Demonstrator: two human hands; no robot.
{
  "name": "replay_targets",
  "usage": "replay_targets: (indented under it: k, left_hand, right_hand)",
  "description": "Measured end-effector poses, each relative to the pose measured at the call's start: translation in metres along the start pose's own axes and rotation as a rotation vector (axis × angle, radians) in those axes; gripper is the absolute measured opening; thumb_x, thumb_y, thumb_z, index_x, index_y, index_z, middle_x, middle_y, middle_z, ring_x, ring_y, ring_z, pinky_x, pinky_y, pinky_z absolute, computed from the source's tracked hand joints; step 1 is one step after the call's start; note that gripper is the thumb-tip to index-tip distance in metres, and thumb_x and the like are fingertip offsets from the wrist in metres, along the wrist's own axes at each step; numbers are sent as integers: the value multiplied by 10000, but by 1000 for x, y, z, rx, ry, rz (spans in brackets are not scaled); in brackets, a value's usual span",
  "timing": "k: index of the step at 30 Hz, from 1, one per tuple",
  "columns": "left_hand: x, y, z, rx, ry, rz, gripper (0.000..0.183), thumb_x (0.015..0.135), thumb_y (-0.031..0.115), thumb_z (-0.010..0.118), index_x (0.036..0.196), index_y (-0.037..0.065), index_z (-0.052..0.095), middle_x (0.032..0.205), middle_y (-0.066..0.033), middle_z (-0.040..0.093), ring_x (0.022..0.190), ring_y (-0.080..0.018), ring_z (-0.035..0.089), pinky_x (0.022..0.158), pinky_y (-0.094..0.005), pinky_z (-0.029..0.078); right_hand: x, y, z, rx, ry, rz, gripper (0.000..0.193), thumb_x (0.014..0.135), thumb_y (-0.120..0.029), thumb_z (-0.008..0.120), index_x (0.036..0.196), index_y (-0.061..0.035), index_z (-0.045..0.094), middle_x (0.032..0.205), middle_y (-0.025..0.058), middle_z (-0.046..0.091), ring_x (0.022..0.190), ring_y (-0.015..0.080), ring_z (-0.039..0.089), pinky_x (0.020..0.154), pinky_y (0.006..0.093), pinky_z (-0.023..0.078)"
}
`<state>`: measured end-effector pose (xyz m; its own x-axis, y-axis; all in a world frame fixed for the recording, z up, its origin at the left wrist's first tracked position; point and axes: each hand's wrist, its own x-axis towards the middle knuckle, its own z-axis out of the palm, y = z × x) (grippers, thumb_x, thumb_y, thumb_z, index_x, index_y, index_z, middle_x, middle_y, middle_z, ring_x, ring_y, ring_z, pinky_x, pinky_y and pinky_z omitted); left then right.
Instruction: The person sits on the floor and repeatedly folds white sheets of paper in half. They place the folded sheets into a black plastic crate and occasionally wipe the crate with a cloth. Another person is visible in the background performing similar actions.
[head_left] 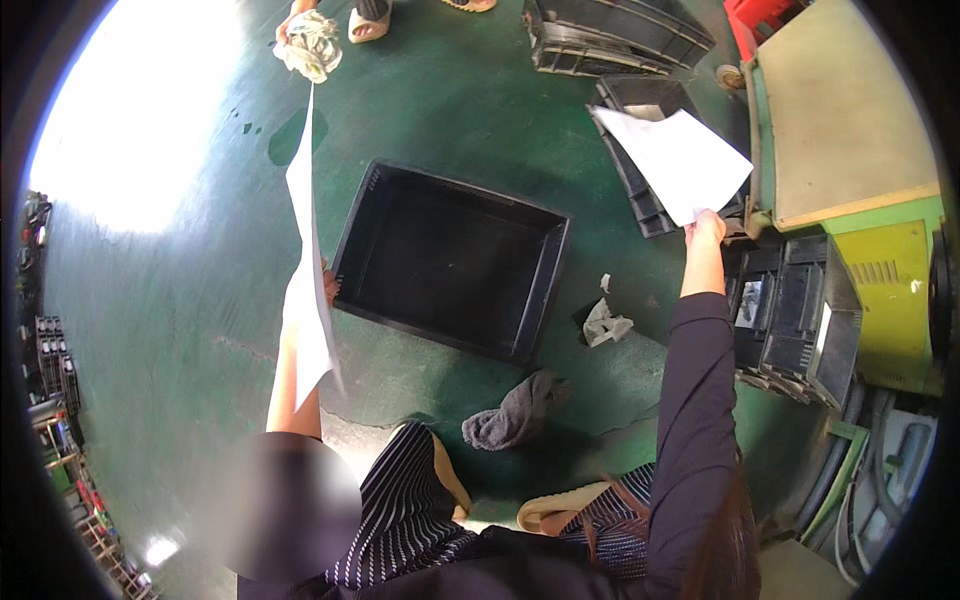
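My left hand (329, 283) is closed on a white paper sheet (307, 270), which stands nearly edge-on and hides most of the fingers. That hand is beside the left rim of a black plastic crate (445, 345) on the floor; whether it touches the rim I cannot tell. Out to the right, my right hand (706, 229) pinches another white paper sheet (680, 160) by its near corner. This second sheet hangs over a dark crate (640, 190) and covers part of it. The black crate between my hands has nothing visible inside.
A grey cloth (515, 412) lies near my feet, a crumpled pale scrap (604, 324) to its right. Dark crates (620, 35) stand at the back, more crates (800, 310) beside a yellow-green machine (885, 300). At the upper left another person's hand holds a bunched pale cloth (310, 46).
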<state>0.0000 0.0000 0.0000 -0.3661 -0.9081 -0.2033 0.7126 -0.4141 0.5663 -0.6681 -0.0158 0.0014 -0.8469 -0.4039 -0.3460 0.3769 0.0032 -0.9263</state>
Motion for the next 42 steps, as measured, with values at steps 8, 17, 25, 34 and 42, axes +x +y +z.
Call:
replay_targets:
  k: [8, 17, 25, 34, 42]
  left_hand:
    - [-34, 3, 52, -184, 124, 198, 344, 865, 185, 570, 1102, -40, 464, 802, -67, 496, 658, -154, 482, 586, -248, 404]
    - [-23, 0, 39, -172, 103, 180, 353, 870, 206, 562, 1107, -40, 472, 803, -52, 502, 651, -129, 465, 581, -242, 412]
    - [-5, -22, 39, 291, 513, 237, 221, 896, 236, 539, 1012, 51, 571, 872, -20, 628, 771, -103, 586, 689, -268, 485]
    - [-6, -20, 85, 813, 383, 466, 341, 877, 227, 563, 1143, 31, 478, 1091, -57, 538, 1001, -118, 500, 826, -266, 406]
    - [-18, -56, 213, 813, 174, 372, 543, 869, 268, 575, 1297, 32, 338, 1273, -123, 423, 1162, -214, 428, 900, -338, 407]
  right_hand:
    - [-302, 69, -8, -941, -587, 509, 806, 805, -424, 585, 1362, 10, 196, 1246, 221, 455, 1182, 352, 423, 776, 511, 480]
    - [-258, 117, 121, -315, -826, 495, 824, 835, -440, 558, 1352, 11, 101, 1164, 242, 466, 968, 400, 555, 815, 505, 499]
    - [-376, 6, 161, -458, -1386, 372, 712, 791, -580, 549, 1223, -17, 491, 1131, 148, 559, 883, 202, 613, 698, 312, 485]
    - [-353, 16, 112, -507, -1002, -160, 262, 767, -209, 696, 787, 47, 643, 610, 7, 585, 573, 47, 465, 538, 218, 380]
    - [-397, -2, 84, -654, -769, -896, 230, 694, -165, 725, 643, -36, 541, 605, 73, 560, 568, 231, 559, 530, 322, 427]
